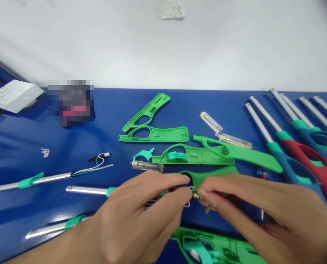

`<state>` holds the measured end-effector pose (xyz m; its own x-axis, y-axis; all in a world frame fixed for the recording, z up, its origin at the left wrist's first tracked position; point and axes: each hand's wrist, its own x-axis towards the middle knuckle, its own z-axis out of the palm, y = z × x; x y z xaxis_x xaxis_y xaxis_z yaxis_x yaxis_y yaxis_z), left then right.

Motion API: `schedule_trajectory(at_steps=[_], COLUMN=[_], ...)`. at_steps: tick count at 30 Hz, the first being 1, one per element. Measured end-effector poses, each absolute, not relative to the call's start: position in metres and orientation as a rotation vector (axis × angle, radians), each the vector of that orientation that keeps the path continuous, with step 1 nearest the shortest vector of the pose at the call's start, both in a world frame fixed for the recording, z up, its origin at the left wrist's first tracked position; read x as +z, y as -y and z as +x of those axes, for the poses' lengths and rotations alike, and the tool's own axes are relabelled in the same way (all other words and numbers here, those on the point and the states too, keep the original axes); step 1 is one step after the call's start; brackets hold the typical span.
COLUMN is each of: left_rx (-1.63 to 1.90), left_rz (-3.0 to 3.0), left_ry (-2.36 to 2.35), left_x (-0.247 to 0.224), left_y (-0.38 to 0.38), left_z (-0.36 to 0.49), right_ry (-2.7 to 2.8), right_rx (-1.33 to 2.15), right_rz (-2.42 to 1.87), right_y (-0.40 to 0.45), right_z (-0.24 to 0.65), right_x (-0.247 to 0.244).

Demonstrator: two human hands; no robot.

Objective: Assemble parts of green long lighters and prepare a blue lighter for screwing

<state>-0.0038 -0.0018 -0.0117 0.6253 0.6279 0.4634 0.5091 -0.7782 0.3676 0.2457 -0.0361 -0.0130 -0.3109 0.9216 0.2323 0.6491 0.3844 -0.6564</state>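
My left hand [144, 212] is closed, thumb and forefinger pinched beside a thin white wire [187, 204]. A silver lighter barrel with a teal collar [87, 190] runs under this hand; what its fingertips grip is hidden. Facing it, my right hand [251, 205] pinches a small brass-coloured fitting [196, 196] at the wire. A green lighter handle half [215, 175] lies just behind both fingertips, partly covered. In front lies another green handle shell [232, 247], inner side up, with a teal trigger [199, 253] in it.
More green handle shells [163, 134] lie behind the hands, near clear fuel tanks [211, 122]. Assembled lighters [306, 161] line the right side. Lighter barrels [51, 178] lie left. A white box [14, 96] and a blurred-out dark object [75, 104] stand at the back left, before a white wall.
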Motion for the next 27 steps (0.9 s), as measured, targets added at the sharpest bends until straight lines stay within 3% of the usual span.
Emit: schedule_trajectory(at_steps=[27], left_rx=[0.948], left_rz=[2.333], left_ry=[-0.830], left_x=[-0.0080], left_y=[-0.0064], left_z=[0.0032], right_ry=[2.045], right_rx=[0.652], right_rz=[-1.372], right_y=[0.0309], right_z=[0.2436], right_x=[-0.0073])
